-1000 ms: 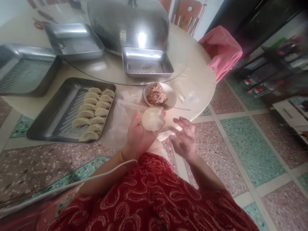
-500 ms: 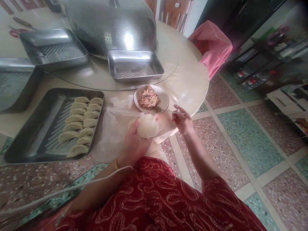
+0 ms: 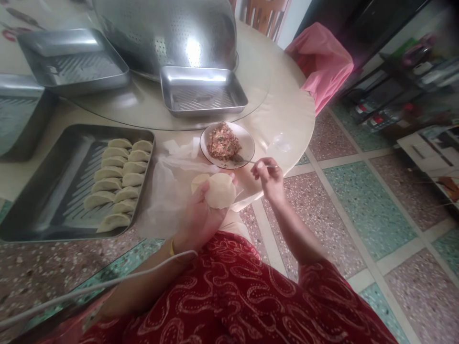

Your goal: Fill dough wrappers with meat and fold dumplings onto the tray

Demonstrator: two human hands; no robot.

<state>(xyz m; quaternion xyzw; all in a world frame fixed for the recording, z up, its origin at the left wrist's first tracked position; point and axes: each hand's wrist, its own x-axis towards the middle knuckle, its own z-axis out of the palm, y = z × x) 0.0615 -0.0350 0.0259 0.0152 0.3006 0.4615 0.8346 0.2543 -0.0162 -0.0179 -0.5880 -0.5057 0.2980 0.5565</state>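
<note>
- Fingers of my left hand (image 3: 199, 215) are spread flat under a round dumpling wrapper (image 3: 220, 190), which lies open on them just off the bench (image 3: 287, 114) edge, with a second wrapper (image 3: 197, 181) peeking out behind it; the support is loose, so I judge a tilt of the palm could slide the wrapper to the floor
- fingers of my right hand (image 3: 267, 174) are pinched narrow on the handle of a spoon (image 3: 251, 161) whose bowl rests in the plate of minced filling (image 3: 225, 142); the grip sits far out on the handle, so a heaped scoop might tip or drop mince on the bench between plate and wrapper
- that plate stands close to the bench edge; a hard drag of the spoon towards me could push it nearer the drop
- too much filling looks like the main risk; the thin wrapper could tear or fail to seal
- the clear plastic sheet (image 3: 168, 191) lies just beside my left wrist; it could catch and shift
- the tray of folded dumplings (image 3: 118, 181) sits to the left, apart from both hands; I see little danger there
</note>
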